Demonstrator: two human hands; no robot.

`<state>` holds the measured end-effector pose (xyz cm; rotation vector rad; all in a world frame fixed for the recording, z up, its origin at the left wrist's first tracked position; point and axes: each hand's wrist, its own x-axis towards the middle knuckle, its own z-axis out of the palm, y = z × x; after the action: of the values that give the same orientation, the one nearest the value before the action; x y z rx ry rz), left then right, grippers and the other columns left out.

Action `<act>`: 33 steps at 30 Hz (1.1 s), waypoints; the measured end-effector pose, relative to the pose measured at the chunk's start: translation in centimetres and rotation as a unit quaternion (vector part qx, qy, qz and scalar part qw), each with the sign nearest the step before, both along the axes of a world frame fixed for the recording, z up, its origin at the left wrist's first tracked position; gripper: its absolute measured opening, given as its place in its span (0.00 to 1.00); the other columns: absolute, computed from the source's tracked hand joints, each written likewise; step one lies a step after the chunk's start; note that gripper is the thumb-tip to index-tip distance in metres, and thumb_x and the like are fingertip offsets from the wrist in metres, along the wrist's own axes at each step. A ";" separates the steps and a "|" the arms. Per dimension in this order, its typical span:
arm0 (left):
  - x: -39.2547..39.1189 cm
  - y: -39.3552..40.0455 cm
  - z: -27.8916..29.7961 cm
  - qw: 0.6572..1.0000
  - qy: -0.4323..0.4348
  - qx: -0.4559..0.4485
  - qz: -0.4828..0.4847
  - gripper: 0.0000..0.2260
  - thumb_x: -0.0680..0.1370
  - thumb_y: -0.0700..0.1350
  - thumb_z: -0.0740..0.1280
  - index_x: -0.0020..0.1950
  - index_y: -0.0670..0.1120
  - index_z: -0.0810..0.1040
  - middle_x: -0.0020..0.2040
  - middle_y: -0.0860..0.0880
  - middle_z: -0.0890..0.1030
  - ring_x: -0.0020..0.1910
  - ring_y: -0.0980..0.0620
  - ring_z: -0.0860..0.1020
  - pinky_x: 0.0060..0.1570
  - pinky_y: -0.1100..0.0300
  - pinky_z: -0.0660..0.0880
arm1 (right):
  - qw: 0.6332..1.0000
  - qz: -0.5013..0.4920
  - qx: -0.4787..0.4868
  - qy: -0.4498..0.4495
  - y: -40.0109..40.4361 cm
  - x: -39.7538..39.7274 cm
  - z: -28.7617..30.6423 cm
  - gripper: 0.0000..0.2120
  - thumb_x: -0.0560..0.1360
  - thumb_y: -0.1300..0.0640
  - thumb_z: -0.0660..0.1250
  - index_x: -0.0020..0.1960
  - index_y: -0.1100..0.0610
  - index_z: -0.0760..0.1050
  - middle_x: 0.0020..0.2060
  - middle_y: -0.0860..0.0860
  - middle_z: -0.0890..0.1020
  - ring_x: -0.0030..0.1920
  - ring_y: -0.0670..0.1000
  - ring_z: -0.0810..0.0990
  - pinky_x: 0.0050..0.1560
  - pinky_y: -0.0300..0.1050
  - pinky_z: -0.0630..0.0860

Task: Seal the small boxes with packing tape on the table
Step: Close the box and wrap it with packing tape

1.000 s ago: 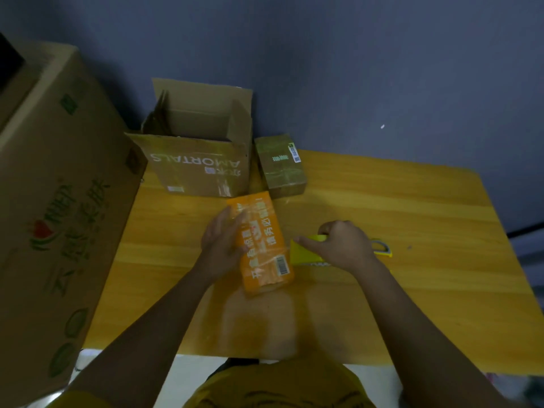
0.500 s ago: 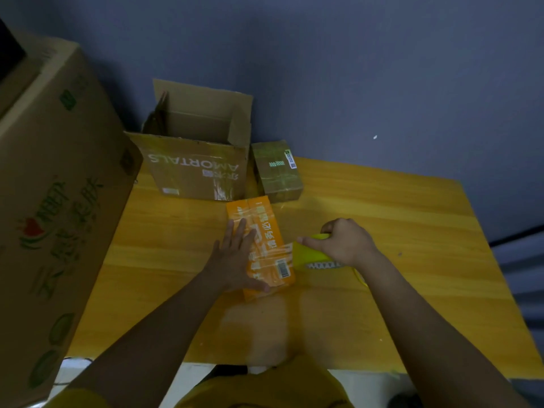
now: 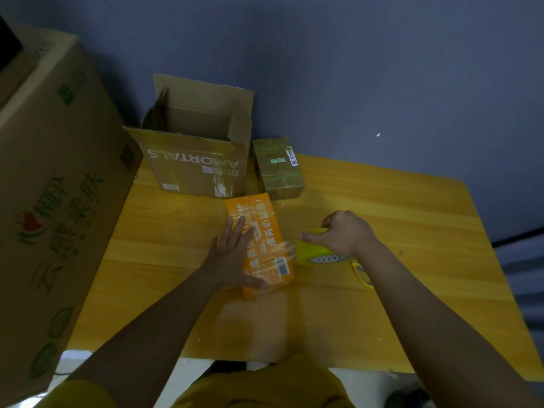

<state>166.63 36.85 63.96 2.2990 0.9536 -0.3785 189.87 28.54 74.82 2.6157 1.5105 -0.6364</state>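
Observation:
An orange small box (image 3: pixel 265 231) with white lettering and a barcode lies flat in the middle of the wooden table (image 3: pixel 412 219). Clear tape shines across its top. My left hand (image 3: pixel 232 257) lies flat on the box's left side, fingers straight, thumb along its near end. My right hand (image 3: pixel 344 234) grips a yellow tape dispenser (image 3: pixel 312 251) just right of the box, touching its right edge. A strip of clear tape runs from the dispenser onto the box. A second small brown box (image 3: pixel 278 169), taped over, stands at the table's back.
An open cardboard box (image 3: pixel 191 169) printed AMORTALS stands at the back left. A very large carton (image 3: pixel 50 201) rises along the table's left side. Yellow-handled scissors (image 3: pixel 362 273) lie partly under my right forearm. A blue wall stands behind.
My left hand has slid toward me along the orange box and flattened on it. My right hand with the dispenser stays at the box's right edge. The camera view shifted a little.

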 end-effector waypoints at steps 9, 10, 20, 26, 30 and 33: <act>0.1 -0.1 0.1 1.000 -0.005 -0.004 0.005 0.69 0.43 0.85 0.51 0.77 0.55 0.35 0.69 0.56 0.21 0.70 0.51 0.23 0.72 0.38 0.40 | 1.000 0.020 -0.007 -0.008 0.3 0.7 -0.8 0.35 0.63 0.23 0.63 0.43 0.56 0.80 0.42 0.50 0.82 0.47 0.52 0.78 0.40 0.45 0.71; 0.1 -0.1 0.2 1.000 -0.005 -0.003 0.005 0.69 0.43 0.85 0.51 0.77 0.54 0.35 0.69 0.57 0.21 0.70 0.51 0.23 0.72 0.38 0.40 | 1.000 0.023 -0.007 -0.008 0.4 0.8 -0.8 0.35 0.63 0.23 0.63 0.42 0.56 0.80 0.43 0.50 0.82 0.48 0.52 0.79 0.41 0.45 0.71; -0.1 -0.1 0.3 1.000 -0.010 -0.006 0.011 0.69 0.43 0.85 0.52 0.77 0.54 0.36 0.70 0.57 0.22 0.69 0.52 0.23 0.73 0.38 0.40 | 0.996 0.085 -0.011 -0.041 0.3 0.4 -0.2 0.35 0.68 0.25 0.60 0.53 0.56 0.81 0.38 0.50 0.79 0.49 0.54 0.78 0.54 0.48 0.70; 0.1 -0.3 0.6 1.000 -0.013 -0.012 0.015 0.68 0.45 0.85 0.54 0.78 0.55 0.37 0.69 0.58 0.23 0.70 0.53 0.24 0.73 0.39 0.40 | 0.964 0.158 -0.071 -0.200 0.2 3.3 -1.1 0.34 0.72 0.25 0.49 0.31 0.55 0.67 0.29 0.50 0.72 0.44 0.53 0.78 0.60 0.51 0.64; 0.3 -0.6 0.6 1.000 -0.007 -0.013 0.026 0.67 0.46 0.82 0.58 0.78 0.54 0.37 0.71 0.56 0.24 0.70 0.51 0.24 0.73 0.41 0.40 | 0.964 0.162 -0.090 -0.191 0.5 3.3 -2.4 0.33 0.72 0.25 0.50 0.30 0.54 0.65 0.27 0.49 0.69 0.36 0.53 0.70 0.60 0.51 0.63; 0.2 -0.5 0.5 0.999 -0.015 -0.019 0.026 0.67 0.47 0.82 0.59 0.78 0.54 0.37 0.72 0.56 0.25 0.70 0.52 0.23 0.74 0.41 0.41 | 0.956 0.180 -0.072 -0.219 0.4 3.5 -2.9 0.33 0.72 0.25 0.49 0.30 0.54 0.64 0.26 0.49 0.69 0.34 0.53 0.70 0.58 0.51 0.63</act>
<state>166.83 36.33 64.45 2.2354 0.9814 -0.3349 193.35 28.97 71.89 2.1040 1.6471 -0.1164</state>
